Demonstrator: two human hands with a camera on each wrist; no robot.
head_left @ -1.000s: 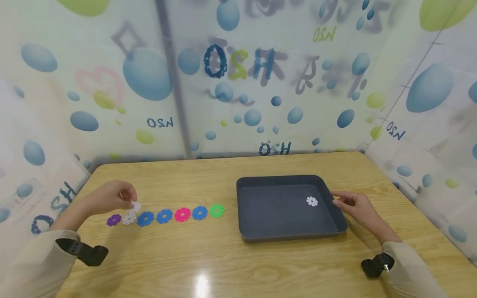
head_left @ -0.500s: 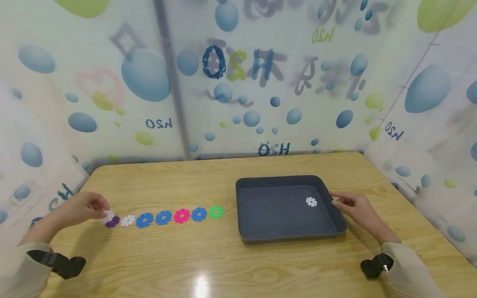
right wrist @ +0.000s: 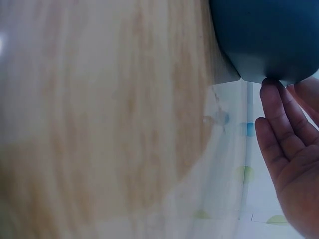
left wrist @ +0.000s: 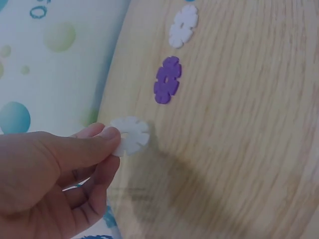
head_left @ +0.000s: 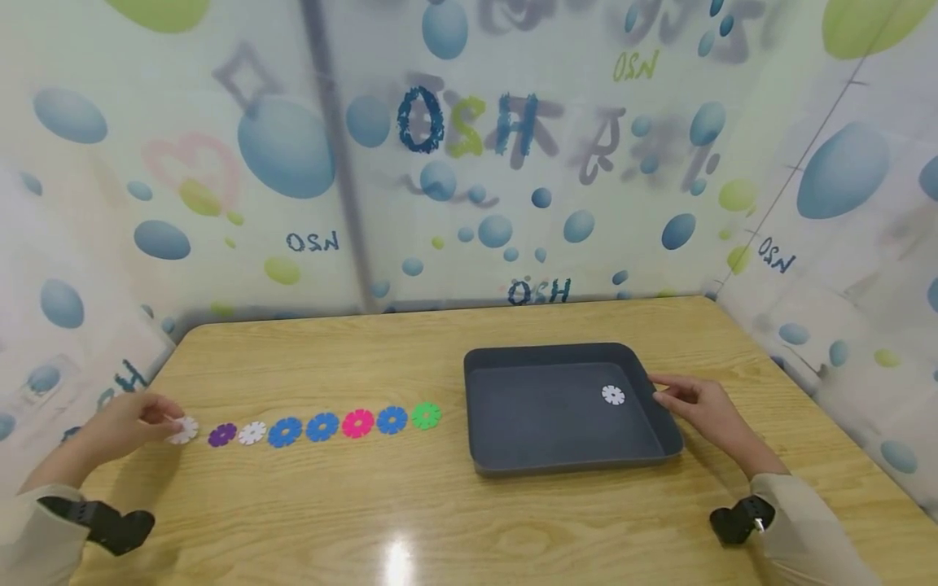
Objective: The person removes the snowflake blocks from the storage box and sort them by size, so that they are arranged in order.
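My left hand pinches a white notched plastic disc between thumb and fingers, at the left end of a row of similar discs. Just right of it lies a purple disc, then another white disc. Blue, pink and green discs continue the row. My right hand touches the right wall of a dark grey tray; its fingers look fairly straight in the right wrist view. One white disc lies inside the tray, toward the right.
The wooden table meets a patterned curtain wall at the back and on both sides. Between the green disc and the tray's left wall is a narrow strip of bare wood.
My left hand has carried the white disc leftward, past the purple disc, and lower toward the table at the row's left end. The right hand and tray have stayed put.
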